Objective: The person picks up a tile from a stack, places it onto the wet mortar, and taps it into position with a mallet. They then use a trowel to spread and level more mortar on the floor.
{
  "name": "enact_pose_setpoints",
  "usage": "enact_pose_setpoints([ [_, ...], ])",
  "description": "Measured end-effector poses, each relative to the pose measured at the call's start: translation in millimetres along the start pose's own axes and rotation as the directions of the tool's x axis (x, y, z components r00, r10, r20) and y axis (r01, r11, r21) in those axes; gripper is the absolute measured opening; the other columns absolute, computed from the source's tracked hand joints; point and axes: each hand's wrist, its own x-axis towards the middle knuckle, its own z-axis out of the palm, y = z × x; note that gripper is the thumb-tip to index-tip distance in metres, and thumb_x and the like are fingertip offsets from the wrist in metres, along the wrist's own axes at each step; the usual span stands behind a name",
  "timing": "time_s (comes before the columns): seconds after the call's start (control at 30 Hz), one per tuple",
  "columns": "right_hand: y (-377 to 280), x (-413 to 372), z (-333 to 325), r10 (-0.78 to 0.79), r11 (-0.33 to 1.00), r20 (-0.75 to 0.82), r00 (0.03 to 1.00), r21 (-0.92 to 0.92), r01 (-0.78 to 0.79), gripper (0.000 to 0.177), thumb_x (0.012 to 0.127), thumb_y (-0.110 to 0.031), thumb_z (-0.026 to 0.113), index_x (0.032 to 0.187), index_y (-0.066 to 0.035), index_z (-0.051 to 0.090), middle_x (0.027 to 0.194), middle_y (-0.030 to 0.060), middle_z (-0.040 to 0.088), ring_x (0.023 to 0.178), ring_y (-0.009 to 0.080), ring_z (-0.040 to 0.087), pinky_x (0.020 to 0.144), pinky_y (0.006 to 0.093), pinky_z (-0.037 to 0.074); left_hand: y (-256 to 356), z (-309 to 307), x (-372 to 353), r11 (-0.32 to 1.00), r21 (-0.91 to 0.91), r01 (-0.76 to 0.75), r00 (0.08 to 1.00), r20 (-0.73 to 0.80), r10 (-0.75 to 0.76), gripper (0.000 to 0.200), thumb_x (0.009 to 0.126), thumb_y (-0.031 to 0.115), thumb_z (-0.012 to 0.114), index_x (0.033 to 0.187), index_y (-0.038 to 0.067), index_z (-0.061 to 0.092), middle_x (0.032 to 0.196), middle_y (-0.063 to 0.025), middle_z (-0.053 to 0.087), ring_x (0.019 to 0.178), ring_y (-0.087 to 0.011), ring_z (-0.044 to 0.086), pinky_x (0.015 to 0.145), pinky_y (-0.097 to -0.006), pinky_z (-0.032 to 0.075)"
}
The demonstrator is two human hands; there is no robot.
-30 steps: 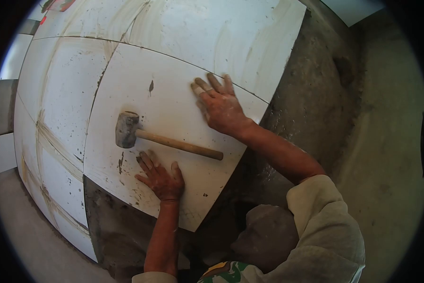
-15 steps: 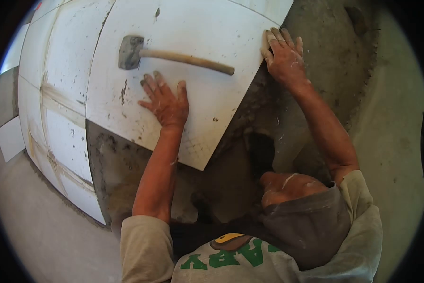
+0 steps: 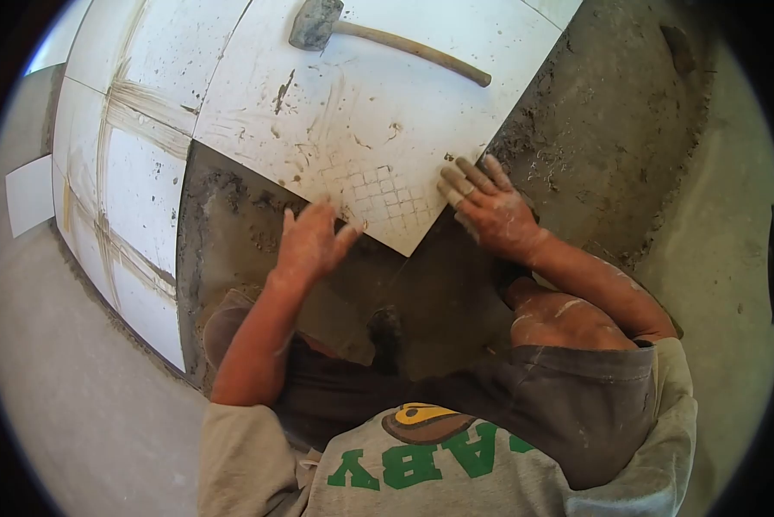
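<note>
Big white tile point(image 3: 378, 112) lies on the floor's mortar bed point(image 3: 232, 224) beside laid tiles point(image 3: 137, 164), mallet point(image 3: 387, 39) on it. Left hand point(image 3: 309, 241) and right hand point(image 3: 490, 207), open and empty, are at its near corner. Bare mortar looks unfilled.

A mallet point(image 3: 378, 39) lay on the far part of a floor tile point(image 3: 361, 121). The left hand point(image 3: 309, 241) and right hand point(image 3: 490, 207) sat either side of its near corner. Laid tiles point(image 3: 137, 164) adjoined it on the left; the mortar bed point(image 3: 594, 129) lay to the right.
</note>
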Motion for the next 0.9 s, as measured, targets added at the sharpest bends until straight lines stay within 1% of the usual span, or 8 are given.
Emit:
enact_pose_setpoints([
  [0.03,-2,-1,4,0.001,1.000,-0.001,1.000,-0.006,-0.001,0.047,0.085,-0.018,0.061,0.130,-0.007,0.053,0.140,0.0097,0.048,0.138,0.0267,0.034,0.115,0.0512,0.019,15,-15,1,1.000,-0.002,-0.004,1.000,-0.005,0.004,0.058,0.088,0.046,0.059,0.129,0.006,0.054,0.129,-0.0209,0.055,0.120,-0.0356,0.052,0.102,-0.0518,0.037],
  [0.1,-7,-6,11,-0.032,0.999,0.038,0.999,0.015,0.031,0.044,0.085,-0.018,0.060,0.128,-0.007,0.055,0.141,0.0097,0.047,0.138,0.0270,0.034,0.115,0.0515,0.020,45,-41,-2,0.986,-0.041,0.160,0.867,0.483,-0.121,0.052,0.088,0.045,0.058,0.119,0.004,0.061,0.117,-0.0196,0.063,0.107,-0.0353,0.060,0.091,-0.0472,0.047],
  [0.23,-6,-6,12,-0.028,1.000,0.036,0.999,-0.005,0.029,0.043,0.085,-0.018,0.060,0.127,-0.007,0.056,0.141,0.0096,0.047,0.138,0.0274,0.033,0.115,0.0517,0.020,61,4,-28,0.993,-0.058,0.100,0.900,0.430,-0.066,0.045,0.087,0.043,0.059,0.110,0.004,0.065,0.105,-0.0184,0.067,0.096,-0.0350,0.064,0.082,-0.0444,0.051],
  [0.33,-5,-7,9,-0.023,1.000,0.037,0.999,0.004,0.023,0.044,0.085,-0.018,0.060,0.127,-0.007,0.056,0.142,0.0101,0.046,0.138,0.0283,0.033,0.115,0.0515,0.020,54,42,-41,0.973,-0.223,-0.066,0.920,0.365,0.146,0.039,0.086,0.039,0.062,0.104,0.004,0.063,0.099,-0.0176,0.065,0.098,-0.0346,0.062,0.082,-0.0447,0.049],
  [0.43,-5,-4,2,0.005,1.000,0.057,0.998,0.008,-0.006,0.046,0.084,-0.018,0.061,0.128,-0.007,0.055,0.142,0.0113,0.045,0.138,0.0289,0.033,0.115,0.0512,0.020,50,57,-36,0.935,-0.347,-0.073,0.907,0.366,0.206,0.037,0.087,0.038,0.062,0.099,0.004,0.060,0.100,-0.0182,0.064,0.098,-0.0349,0.061,0.081,-0.0453,0.048],
  [0.6,-1,7,-6,0.158,0.987,-0.027,0.987,-0.021,-0.159,0.048,0.085,-0.019,0.063,0.130,-0.006,0.053,0.143,0.0134,0.044,0.138,0.0304,0.034,0.114,0.0508,0.021,54,49,-38,0.930,-0.362,-0.065,0.893,0.395,0.216,0.035,0.088,0.039,0.060,0.093,0.004,0.060,0.091,-0.0184,0.066,0.091,-0.0373,0.062,0.078,-0.0464,0.048],
  [0.87,-6,24,-8,0.135,0.991,-0.020,0.991,-0.020,-0.136,0.048,0.084,-0.017,0.064,0.129,-0.006,0.053,0.142,0.0141,0.044,0.137,0.0318,0.034,0.114,0.0509,0.021,49,34,-35,0.965,-0.260,-0.038,0.899,0.413,0.147,0.041,0.090,0.042,0.055,0.087,0.003,0.065,0.074,-0.0208,0.065,0.076,-0.0397,0.064,0.072,-0.0492,0.049],
  [0.9,-7,25,-7,0.137,0.990,-0.014,0.990,-0.020,-0.137,0.048,0.083,-0.016,0.064,0.129,-0.005,0.053,0.142,0.0140,0.044,0.137,0.0319,0.034,0.114,0.0509,0.021,47,34,-34,0.961,-0.274,-0.028,0.930,0.347,0.126,0.040,0.091,0.042,0.054,0.084,0.003,0.065,0.072,-0.0210,0.065,0.075,-0.0396,0.064,0.071,-0.0494,0.049],
])
